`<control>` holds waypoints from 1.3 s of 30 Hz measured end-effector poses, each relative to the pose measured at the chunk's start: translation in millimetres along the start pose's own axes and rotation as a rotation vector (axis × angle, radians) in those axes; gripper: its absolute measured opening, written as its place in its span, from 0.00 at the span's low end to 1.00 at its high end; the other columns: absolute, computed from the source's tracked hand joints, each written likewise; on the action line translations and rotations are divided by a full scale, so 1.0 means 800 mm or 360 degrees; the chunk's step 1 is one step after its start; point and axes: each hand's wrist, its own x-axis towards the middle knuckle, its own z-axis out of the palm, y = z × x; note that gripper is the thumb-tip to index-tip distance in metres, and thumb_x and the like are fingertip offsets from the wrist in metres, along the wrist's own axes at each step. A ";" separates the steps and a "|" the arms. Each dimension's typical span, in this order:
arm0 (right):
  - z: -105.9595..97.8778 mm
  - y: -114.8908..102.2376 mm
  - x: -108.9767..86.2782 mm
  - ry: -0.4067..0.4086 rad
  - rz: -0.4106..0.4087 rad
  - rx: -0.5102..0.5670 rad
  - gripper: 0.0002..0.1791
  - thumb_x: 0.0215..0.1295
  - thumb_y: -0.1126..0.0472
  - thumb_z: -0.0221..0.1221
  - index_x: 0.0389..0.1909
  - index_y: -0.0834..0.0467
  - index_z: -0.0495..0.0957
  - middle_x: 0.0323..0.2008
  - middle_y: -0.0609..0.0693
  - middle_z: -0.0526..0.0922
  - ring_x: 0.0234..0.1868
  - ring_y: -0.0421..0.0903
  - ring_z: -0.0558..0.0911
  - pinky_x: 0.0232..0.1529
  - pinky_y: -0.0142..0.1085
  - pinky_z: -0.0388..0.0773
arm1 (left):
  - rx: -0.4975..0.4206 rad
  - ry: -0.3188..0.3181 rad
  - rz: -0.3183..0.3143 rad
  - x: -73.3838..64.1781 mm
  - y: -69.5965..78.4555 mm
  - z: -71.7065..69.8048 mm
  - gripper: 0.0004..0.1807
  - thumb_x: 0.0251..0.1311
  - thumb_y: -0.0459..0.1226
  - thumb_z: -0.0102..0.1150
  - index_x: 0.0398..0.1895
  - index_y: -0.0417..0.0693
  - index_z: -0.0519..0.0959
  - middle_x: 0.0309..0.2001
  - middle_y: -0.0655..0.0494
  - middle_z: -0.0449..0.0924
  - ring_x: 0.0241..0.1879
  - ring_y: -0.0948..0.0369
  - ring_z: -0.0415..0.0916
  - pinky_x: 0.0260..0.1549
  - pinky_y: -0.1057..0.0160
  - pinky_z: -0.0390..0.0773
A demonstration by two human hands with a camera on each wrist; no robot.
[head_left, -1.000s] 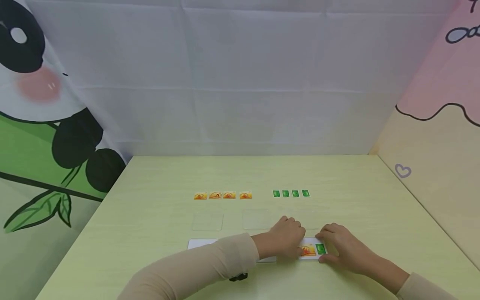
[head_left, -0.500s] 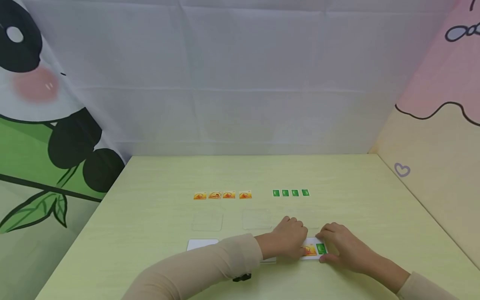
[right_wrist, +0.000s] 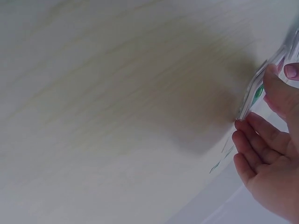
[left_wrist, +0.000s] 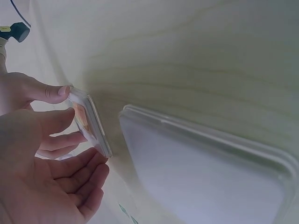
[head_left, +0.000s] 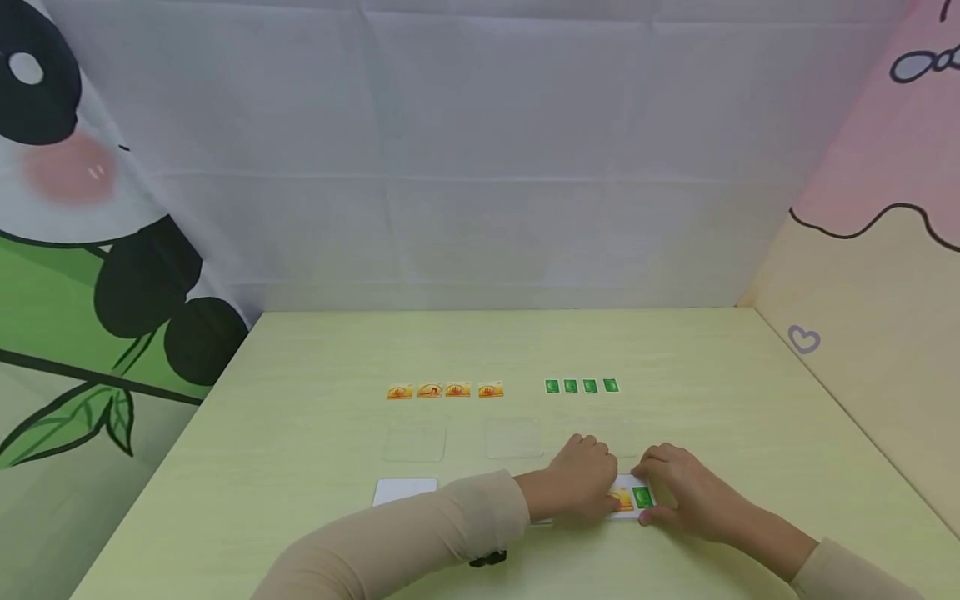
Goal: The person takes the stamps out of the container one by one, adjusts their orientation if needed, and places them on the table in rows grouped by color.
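At the front right of the table, a flat clear-rimmed case with a white face (head_left: 624, 480) lies between both hands. An orange stamp-like sticker (head_left: 624, 500) and a green one (head_left: 642, 497) sit side by side on it. My right hand (head_left: 693, 498) grips the case's right end, thumb on the near edge and fingers on the far edge. My left hand (head_left: 579, 477) holds its left part, fingers curled at the far edge, thumb over the orange sticker. In the left wrist view, another white case (left_wrist: 201, 163) with a clear rim lies beside the left hand.
A white case (head_left: 403, 490) lies at the left, partly behind the left sleeve. Thin clear rectangular pieces (head_left: 415, 442) lie in a row behind. Further back are several orange stickers (head_left: 430, 391) and several green stickers (head_left: 572, 386). A pale curtain (head_left: 487, 167) closes the back.
My left hand has slid slightly right along the case, and its thumb covers more of the orange sticker. My right hand stays at the right end.
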 end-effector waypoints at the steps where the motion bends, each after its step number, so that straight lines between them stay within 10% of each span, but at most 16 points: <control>1: 0.000 0.000 0.000 -0.0012 0.0007 0.0004 0.23 0.42 0.50 0.74 0.39 0.57 0.81 0.37 0.42 0.80 0.40 0.39 0.75 0.45 0.39 0.76 | -0.0008 -0.0002 -0.0005 0.000 0.000 0.000 0.18 0.60 0.58 0.56 0.27 0.56 0.75 0.31 0.64 0.72 0.33 0.65 0.63 0.39 0.68 0.62; 39: -0.006 0.002 0.005 -0.0122 0.0091 0.0033 0.23 0.43 0.48 0.74 0.39 0.55 0.82 0.37 0.40 0.79 0.40 0.38 0.74 0.45 0.40 0.76 | -0.0111 -0.0053 -0.0125 0.004 0.003 -0.005 0.17 0.55 0.57 0.63 0.35 0.56 0.78 0.29 0.64 0.71 0.33 0.66 0.63 0.38 0.69 0.62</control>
